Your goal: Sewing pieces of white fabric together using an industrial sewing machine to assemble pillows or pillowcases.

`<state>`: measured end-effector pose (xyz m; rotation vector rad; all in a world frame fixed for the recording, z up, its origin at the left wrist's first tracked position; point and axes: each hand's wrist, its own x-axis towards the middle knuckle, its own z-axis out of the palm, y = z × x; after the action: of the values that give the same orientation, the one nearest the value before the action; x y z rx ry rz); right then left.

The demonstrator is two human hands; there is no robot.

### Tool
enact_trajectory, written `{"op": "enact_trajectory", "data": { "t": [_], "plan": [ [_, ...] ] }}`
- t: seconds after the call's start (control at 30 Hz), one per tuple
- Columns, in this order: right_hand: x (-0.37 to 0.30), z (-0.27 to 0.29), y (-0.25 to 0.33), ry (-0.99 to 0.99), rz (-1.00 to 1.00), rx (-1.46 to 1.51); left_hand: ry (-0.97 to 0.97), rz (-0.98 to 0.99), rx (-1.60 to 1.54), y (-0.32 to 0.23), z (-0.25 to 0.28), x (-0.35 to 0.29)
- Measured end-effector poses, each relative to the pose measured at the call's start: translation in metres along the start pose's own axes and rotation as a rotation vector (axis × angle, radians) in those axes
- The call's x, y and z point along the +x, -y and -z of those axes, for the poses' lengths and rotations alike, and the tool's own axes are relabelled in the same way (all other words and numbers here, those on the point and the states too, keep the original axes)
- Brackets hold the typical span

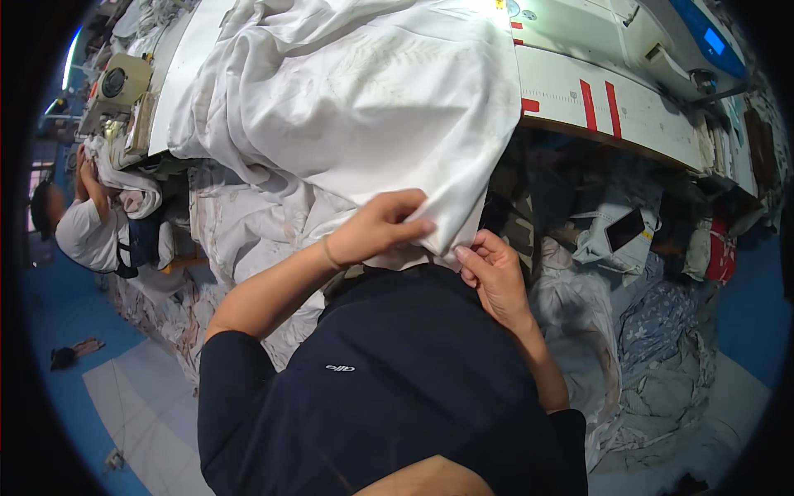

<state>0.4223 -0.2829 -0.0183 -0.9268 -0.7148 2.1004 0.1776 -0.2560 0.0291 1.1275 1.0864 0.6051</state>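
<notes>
A large white cloth (pixel 389 124) drapes over the sewing table (pixel 562 91) and hangs over its front edge toward me. My left hand (pixel 385 223) is closed on the cloth near its hanging lower edge, thumb and fingers pinching a fold. Just to the right, my right hand (pixel 496 273) pinches the cloth's corner between thumb and fingertips. Both hands are close together in front of my waist. Faint wrinkles and a leaf-like pattern show on the upper part of the cloth.
A sewing machine (pixel 691 41) with a lit blue panel stands at the upper right. Below the table's right side, a phone (pixel 624 230) rests by heaped fabric (pixel 579 331). At far left a person (pixel 91 215) handles cloth near another machine (pixel 120 83). More pale fabric (pixel 248 223) hangs below the table.
</notes>
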Motion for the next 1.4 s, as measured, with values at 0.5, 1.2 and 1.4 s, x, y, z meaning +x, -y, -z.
{"op": "enact_trajectory", "data": {
  "t": [0.5,1.2,1.4],
  "plan": [
    [-0.03,-0.006,0.01,-0.218,0.354,-0.639,0.145,-0.552,1.419,-0.062,-0.065,-0.023],
    [0.046,0.03,0.039,-0.105,0.965,-1.156,-0.513,-0.534,0.396,-0.07,0.074,0.059],
    [0.044,0.027,0.059,-0.076,0.883,-1.174,-1.07,-0.403,1.184,-0.035,0.127,0.088]
  ]
}}
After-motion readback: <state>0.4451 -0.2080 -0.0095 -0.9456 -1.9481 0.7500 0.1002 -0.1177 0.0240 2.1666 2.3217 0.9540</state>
